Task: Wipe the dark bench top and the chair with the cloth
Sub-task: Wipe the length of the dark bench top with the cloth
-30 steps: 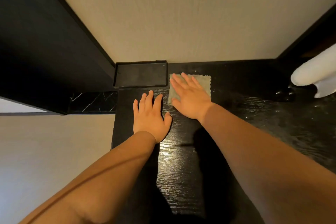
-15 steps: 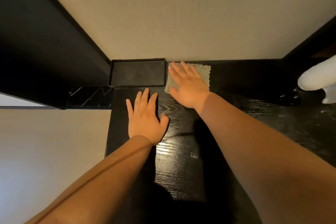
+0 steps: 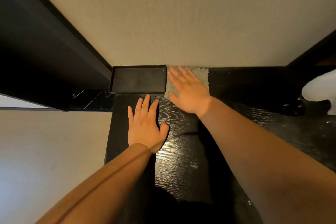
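The dark wood-grain bench top (image 3: 181, 169) runs from the bottom of the view to the beige wall. A pale grey-green cloth (image 3: 201, 75) lies flat at the bench's far edge, touching the wall. My right hand (image 3: 189, 91) presses flat on the cloth with straight, spread fingers. Flat on the bare bench, just in front of the tray, rests my left hand (image 3: 145, 125) with its fingers straight. No chair is in view.
A shallow black rectangular tray (image 3: 139, 80) sits in the far left corner, right beside the cloth. A white rounded object (image 3: 320, 91) on a glossy black base (image 3: 294, 107) stands at the right. The bench's left edge drops off to a beige floor.
My right hand has pushed the cloth away from me until it meets the wall. My left hand stays flat in about the same spot on the bench.
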Available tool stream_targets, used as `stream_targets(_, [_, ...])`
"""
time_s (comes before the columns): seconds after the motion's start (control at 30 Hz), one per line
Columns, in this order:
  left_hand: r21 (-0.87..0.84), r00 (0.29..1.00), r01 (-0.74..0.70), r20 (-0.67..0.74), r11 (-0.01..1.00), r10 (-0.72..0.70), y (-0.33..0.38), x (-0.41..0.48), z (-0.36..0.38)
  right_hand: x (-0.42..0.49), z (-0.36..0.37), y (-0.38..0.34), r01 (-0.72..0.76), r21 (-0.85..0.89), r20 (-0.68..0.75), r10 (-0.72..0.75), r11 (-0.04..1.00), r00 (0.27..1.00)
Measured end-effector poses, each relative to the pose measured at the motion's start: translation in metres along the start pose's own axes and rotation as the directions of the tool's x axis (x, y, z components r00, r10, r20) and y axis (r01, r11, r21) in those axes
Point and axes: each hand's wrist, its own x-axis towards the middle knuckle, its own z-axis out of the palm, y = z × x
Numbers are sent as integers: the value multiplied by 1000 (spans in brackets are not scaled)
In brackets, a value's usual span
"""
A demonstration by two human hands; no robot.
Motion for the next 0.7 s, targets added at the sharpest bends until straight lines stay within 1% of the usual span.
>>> stream_targets(0.13, [9,1000,0,-4,1000,0,-1,1,1,-5,-4,4,-10,-5,1,10,1000,1000])
stream_targets(0.23, [13,1000,0,7,1000,0,-1,1,-1,-30,-2,23,-132,-11,-17,131,991,991])
stream_targets(0.33, [5,1000,-1,-1,1000,1,0,1,-1,-39,-9,39,-282,4,-14,282,959,959])
stream_targets(0.4, [9,1000,3,-2,1000,-3,0,2,-1,-33,-7,26,-318,3,-6,318,948,948])
stream_targets(0.43, [10,1000,5,0,1000,-5,0,1,-1,-31,-5,14,-299,12,-12,299,954,954])
stream_targets(0.5, [15,1000,6,-4,1000,-6,1,0,-1,-27,5,-8,-199,8,-34,199,980,979])
stream_targets(0.6, [16,1000,3,3,1000,-3,1,0,-1,-30,8,-12,-75,10,-9,75,997,997])
stream_targets(0.63, [13,1000,3,3,1000,-4,0,0,-1,-34,5,-6,-65,15,-1,65,998,998])
stream_targets(0.7, [10,1000,1,4,1000,-1,0,1,-2,-47,2,13,-133,4,-8,133,991,991])
